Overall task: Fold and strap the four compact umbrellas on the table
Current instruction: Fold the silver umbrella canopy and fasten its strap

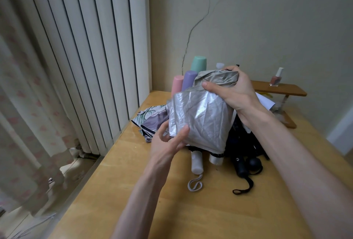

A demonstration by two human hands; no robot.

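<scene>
Here, over the bench (191, 210), the silver umbrella (200, 118), likely light, limp and slippery, hangs between the right grip (235, 89), clenched round its bunched crown, and, below it, the left grip (168, 143), pinching the loose hem, probably the better hold.

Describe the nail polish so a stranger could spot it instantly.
Start at the wooden table. At its far right stands a small shelf; the nail polish sits on top, the only pink bottle with a tall white cap.

umbrellas (242, 143) on table (133, 191) | cups (189, 78) behind | shelf (282, 89) right, bottle (276, 78) on it
</scene>
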